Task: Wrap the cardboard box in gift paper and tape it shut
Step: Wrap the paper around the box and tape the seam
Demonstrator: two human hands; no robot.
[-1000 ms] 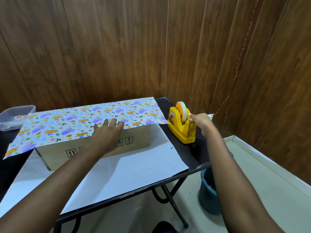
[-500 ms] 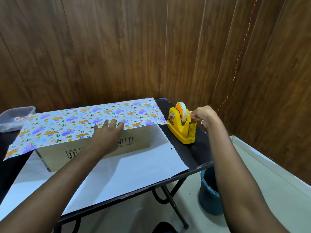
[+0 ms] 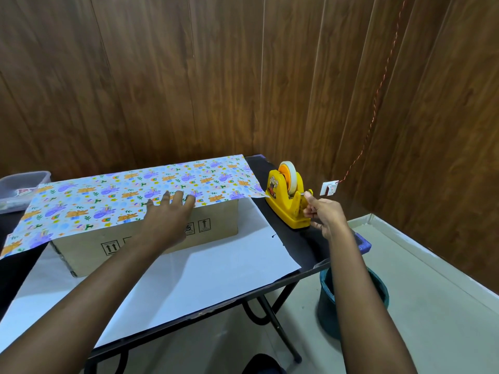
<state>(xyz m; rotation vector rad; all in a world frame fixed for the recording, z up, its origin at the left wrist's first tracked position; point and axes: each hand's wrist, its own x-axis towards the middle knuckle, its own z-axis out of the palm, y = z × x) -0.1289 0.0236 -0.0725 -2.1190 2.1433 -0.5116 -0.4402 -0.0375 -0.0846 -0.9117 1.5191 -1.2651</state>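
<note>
Under the cardboard box (image 3: 216,220) stands a black folding table (image 3: 302,238), and between the two lies a white sheet (image 3: 216,271) that spreads out well past the box's near side. Over the box's top is draped the gift paper (image 3: 121,195), printed with bears and purple animals. Its near edge reaches the box's front top edge, and it overhangs the box's left and right ends. Right of the box and down on the floor sits a teal bucket (image 3: 380,292). Just right of the box, on the bare tabletop, stands a yellow tape dispenser (image 3: 283,201). Far left of the box is a clear plastic tub (image 3: 24,179). At the box's front top edge the left hand (image 3: 167,220) lies flat with straight fingers, pressing the paper's edge down. Right of the box, the right hand (image 3: 326,217) has curled fingers against the dispenser's cutter end. Whether tape is pinched there I cannot tell. A white tape roll (image 3: 290,176) sits in the dispenser.
</note>
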